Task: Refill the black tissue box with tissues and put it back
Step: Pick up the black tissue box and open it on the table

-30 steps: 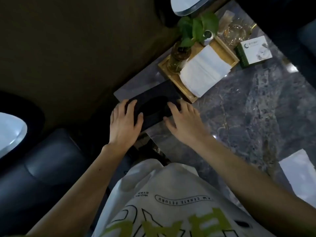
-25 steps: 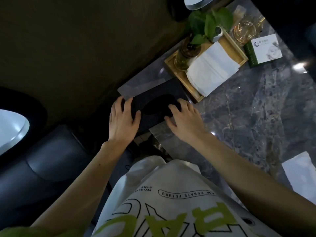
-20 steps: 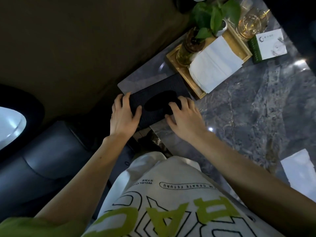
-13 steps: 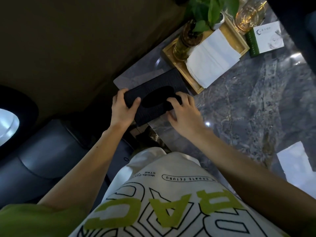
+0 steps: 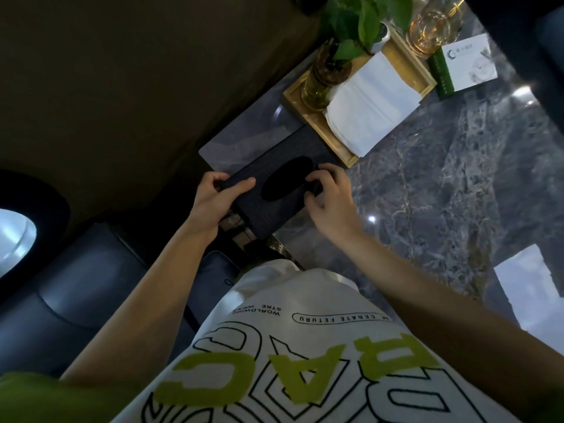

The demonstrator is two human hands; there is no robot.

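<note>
The black tissue box (image 5: 268, 209), with a dark oval slot on top, lies at the near left corner of the grey marble table (image 5: 457, 184). My left hand (image 5: 213, 199) is closed around the box's left end, thumb on top. My right hand (image 5: 331, 193) grips the right end, fingertips curled over the top beside the slot. A stack of white tissues (image 5: 372, 105) lies on a wooden tray (image 5: 317, 120) just beyond the box.
On the tray stands a glass bottle with a green plant (image 5: 326, 77). A glass vessel (image 5: 433, 29) and a white-and-green small box (image 5: 460, 64) sit behind. White paper (image 5: 531, 288) lies at the right. A dark sofa (image 5: 76, 294) is to the left.
Both hands went from lying flat on the box to gripping its two ends. The box has shifted slightly toward me and its near end now overhangs the table edge.
</note>
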